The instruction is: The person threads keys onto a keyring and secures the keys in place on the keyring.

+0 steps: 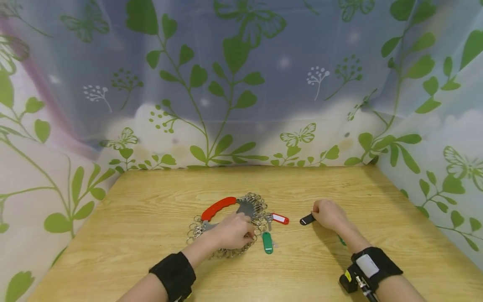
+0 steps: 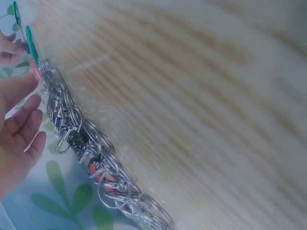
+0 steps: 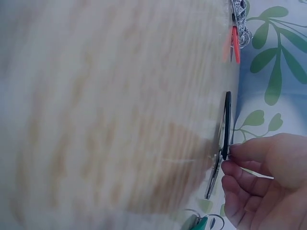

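Note:
A large key holder with a red handle [image 1: 219, 207] and grey metal plates carries many small metal key rings [image 1: 258, 202]. My left hand [image 1: 235, 230] is over its front right part, fingers loosely bent beside the rings [image 2: 91, 139] in the left wrist view. At the right, my right hand [image 1: 329, 213] pinches the end of a black key tag [image 1: 307, 219] between thumb and forefinger. In the right wrist view the tag [image 3: 227, 122] stands edge-on, with a metal key [image 3: 212, 179] at its gripped end.
Between the hands lie a red key tag [image 1: 280, 218] with a key [image 1: 269, 221] and a green key tag [image 1: 267, 243]. Another green tag [image 1: 341, 240] shows partly beneath my right forearm. A leaf-patterned curtain [image 1: 245, 105] stands around the wooden table [image 1: 151, 226].

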Tool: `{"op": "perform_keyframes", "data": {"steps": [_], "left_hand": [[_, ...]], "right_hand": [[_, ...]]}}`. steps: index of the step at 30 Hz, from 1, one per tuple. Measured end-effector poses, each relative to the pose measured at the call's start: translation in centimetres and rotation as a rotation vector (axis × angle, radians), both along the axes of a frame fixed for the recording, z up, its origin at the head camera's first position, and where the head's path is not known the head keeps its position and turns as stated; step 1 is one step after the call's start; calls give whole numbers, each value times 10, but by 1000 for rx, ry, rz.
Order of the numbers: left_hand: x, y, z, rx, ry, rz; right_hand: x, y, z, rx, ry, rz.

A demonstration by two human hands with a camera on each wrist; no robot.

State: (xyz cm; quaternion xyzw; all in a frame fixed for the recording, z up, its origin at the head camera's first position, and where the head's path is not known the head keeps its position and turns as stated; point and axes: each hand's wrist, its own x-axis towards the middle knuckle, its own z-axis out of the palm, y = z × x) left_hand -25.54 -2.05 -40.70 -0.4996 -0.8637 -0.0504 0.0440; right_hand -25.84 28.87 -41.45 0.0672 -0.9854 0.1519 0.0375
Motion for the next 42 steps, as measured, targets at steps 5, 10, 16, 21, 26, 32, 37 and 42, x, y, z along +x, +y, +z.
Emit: {"op": "perform_keyframes", "data": {"steps": [5,10,16,21,26,32,37,42], "left_hand": [[0,7,0,-27,60,-14],[-1,11,-5,-69,90,-8],[-1,14,-6,-100,118,11],[-3,14,-6,-96,83,1],[-7,11,-7,34,-71,13],[-13,4,-9,174,-263,56],[-15,2,-8,214,-305,72],[-14,3,-5,208,-310,91]], "right_hand": [[1,2,2,3,10,-4],[4,1,4,-33,24,5],[8,0,6,-57,75,-7],[10,-1,8,-58,72,2],[11,-2,8,-68,75,14],[12,-3,6,-90,90,20],[13,-6,6,-103,99,17],[13,-8,7,-104,114,24]]}}
